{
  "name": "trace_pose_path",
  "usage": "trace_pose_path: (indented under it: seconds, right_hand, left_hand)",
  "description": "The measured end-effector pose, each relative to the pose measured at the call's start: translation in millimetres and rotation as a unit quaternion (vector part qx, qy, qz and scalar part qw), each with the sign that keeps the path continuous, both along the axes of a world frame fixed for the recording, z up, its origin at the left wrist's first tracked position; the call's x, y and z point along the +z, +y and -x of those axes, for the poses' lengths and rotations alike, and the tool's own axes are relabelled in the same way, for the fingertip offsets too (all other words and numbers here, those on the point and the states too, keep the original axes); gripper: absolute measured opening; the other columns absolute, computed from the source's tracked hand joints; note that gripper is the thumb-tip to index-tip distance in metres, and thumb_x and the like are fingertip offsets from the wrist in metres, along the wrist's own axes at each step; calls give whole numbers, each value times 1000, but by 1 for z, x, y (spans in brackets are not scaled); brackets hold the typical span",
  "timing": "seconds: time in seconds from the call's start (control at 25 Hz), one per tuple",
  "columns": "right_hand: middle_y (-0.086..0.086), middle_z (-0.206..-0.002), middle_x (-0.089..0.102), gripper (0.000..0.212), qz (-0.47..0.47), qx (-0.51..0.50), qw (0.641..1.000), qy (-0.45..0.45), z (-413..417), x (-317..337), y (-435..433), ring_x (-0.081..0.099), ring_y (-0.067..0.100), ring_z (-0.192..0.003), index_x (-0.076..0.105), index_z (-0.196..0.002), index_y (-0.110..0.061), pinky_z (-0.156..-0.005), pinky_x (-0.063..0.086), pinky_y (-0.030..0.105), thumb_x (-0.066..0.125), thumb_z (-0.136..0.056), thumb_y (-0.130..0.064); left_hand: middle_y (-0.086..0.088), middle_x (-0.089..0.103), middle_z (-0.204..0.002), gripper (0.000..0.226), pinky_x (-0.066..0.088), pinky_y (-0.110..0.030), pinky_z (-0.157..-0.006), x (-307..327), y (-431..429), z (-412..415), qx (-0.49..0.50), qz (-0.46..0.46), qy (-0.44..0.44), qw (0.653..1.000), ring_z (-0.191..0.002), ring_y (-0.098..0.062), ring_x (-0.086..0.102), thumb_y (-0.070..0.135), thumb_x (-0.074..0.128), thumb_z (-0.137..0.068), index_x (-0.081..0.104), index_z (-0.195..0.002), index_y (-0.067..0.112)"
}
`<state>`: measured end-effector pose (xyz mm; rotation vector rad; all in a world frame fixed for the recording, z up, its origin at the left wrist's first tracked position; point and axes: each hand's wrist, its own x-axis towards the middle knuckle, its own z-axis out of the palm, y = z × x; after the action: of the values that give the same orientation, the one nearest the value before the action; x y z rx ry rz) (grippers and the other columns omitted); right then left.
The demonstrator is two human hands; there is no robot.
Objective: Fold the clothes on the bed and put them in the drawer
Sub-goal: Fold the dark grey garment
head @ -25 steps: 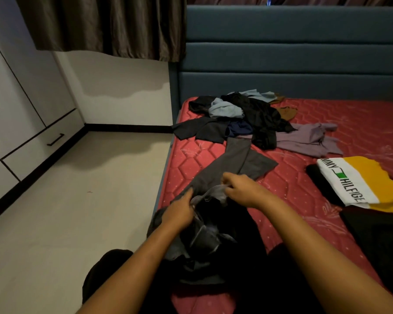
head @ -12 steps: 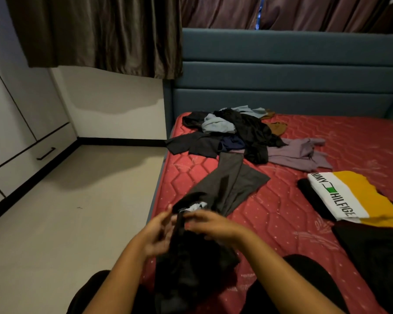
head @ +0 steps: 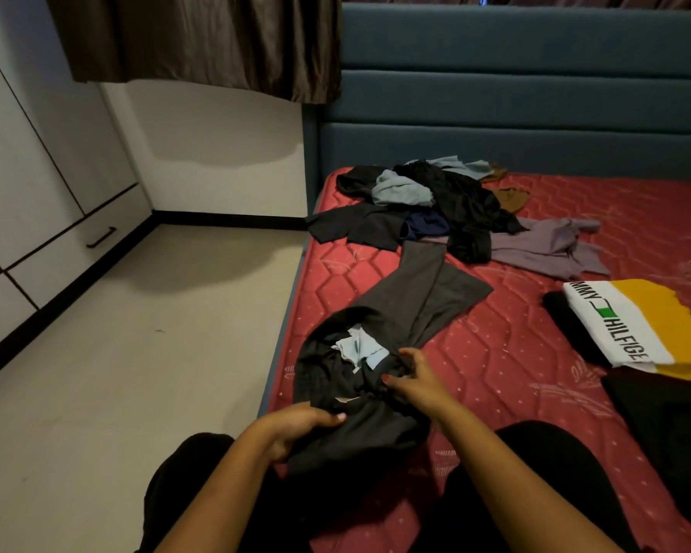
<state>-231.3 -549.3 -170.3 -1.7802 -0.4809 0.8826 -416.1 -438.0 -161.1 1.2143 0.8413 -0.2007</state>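
Dark grey trousers [head: 411, 297] lie on the red mattress [head: 507, 361], legs stretched toward the headboard, waist bunched near me with pale labels showing inside. My left hand [head: 296, 429] grips the waist fabric at the near left edge. My right hand [head: 415, 381] pinches the bunched waistband on its right side. A pile of unfolded clothes [head: 435, 205], black, pale blue, navy and brown, sits near the headboard, with a mauve garment [head: 547, 249] beside it. A folded white and yellow shirt [head: 639, 325] rests on dark folded clothes at the right.
White wardrobe fronts with a handled drawer [head: 100, 237] line the left wall across a pale floor [head: 136, 353]. A blue padded headboard [head: 515, 93] and brown curtain [head: 200, 41] stand behind. My dark-clad knees are at the bottom edge of the bed.
The trousers' waist has been lowered onto the mattress and spread wider, showing the labels. My left hand moved down and toward me; my right hand stays on the waistband.
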Motion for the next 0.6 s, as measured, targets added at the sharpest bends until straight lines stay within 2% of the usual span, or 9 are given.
trace_pose_path:
  seconds: [0.08, 0.16, 0.24, 0.32, 0.36, 0.4, 0.48, 0.52, 0.6]
  right_hand:
    - [5, -119, 57, 59, -65, -17, 995, 70, 3, 3, 0, 59, 9, -83, 45, -135, -18, -54, 50, 14, 61, -85, 9]
    - [2, -132, 52, 73, -130, -111, 984, 48, 4, 9, 1, 61, 14, -102, 44, -141, -22, -75, 57, 24, 59, -80, 15]
    - [-2, -142, 39, 80, -157, -171, 967, -105, 8, 18, 2, 49, 18, -125, 39, -146, -20, -103, 46, 31, 55, -77, 17]
    - [4, -144, 36, 80, -151, -95, 934, -308, 12, 31, 6, 36, 16, -135, 33, -149, -15, -112, 29, 18, 44, -76, 15]
    - [11, -145, 40, 81, -157, -16, 915, -372, 14, 38, 10, 35, 19, -136, 34, -148, -16, -112, 27, 16, 41, -74, 14]
    - [15, -144, 44, 81, -163, 86, 905, -385, 17, 43, 15, 36, 21, -136, 36, -147, -20, -112, 28, 19, 40, -73, 12]
    - [4, -142, 50, 77, -166, 252, 908, -291, 27, 44, 21, 41, 13, -136, 45, -139, -28, -113, 30, 22, 44, -74, 12]
    - [-4, -139, 53, 74, -172, 271, 915, -244, 26, 39, 22, 44, 8, -133, 49, -134, -31, -112, 31, 21, 45, -73, 11]
    - [-11, -129, 59, 67, -146, 252, 928, -233, 31, 12, 16, 51, 3, -125, 58, -124, -34, -109, 35, 21, 46, -74, 9]
  left_hand:
    - [-4, 75, -87, 15, 55, -28, -73, 3, -8, 0, -28, 19, -11, 999, -75, -16, 70, 11, 62, -90, 70, -101, 19]
    - [-3, 73, -102, 25, 54, -30, -84, 4, -9, 0, -72, 41, -56, 995, -89, -17, 69, 12, 66, -85, 71, -107, 23]
    - [2, 68, -118, 36, 48, -29, -97, 11, -10, 1, -143, 62, -96, 983, -107, -15, 63, 11, 64, -84, 67, -115, 28]
    - [8, 67, -118, 38, 46, -26, -97, 19, -6, -2, -180, 69, -118, 974, -109, -10, 61, 6, 58, -88, 63, -120, 26]
    - [7, 68, -116, 37, 47, -25, -96, 25, -5, -5, -161, 63, -123, 977, -108, -10, 63, 4, 55, -91, 61, -122, 23]
    - [2, 69, -114, 34, 49, -27, -94, 28, 0, -7, -105, 56, -123, 985, -105, -13, 65, 4, 55, -92, 61, -123, 18]
    - [-8, 73, -101, 25, 54, -31, -85, 24, 11, -5, 59, 45, -111, 991, -90, -19, 70, 6, 55, -93, 63, -116, 7]
    - [-10, 74, -93, 20, 57, -31, -78, 24, 14, -4, 135, 43, -101, 985, -81, -20, 72, 6, 54, -93, 65, -110, 6]
    - [-14, 73, -89, 18, 57, -32, -72, 8, 19, 7, 248, 14, -79, 965, -75, -24, 71, 2, 56, -92, 65, -107, 4]
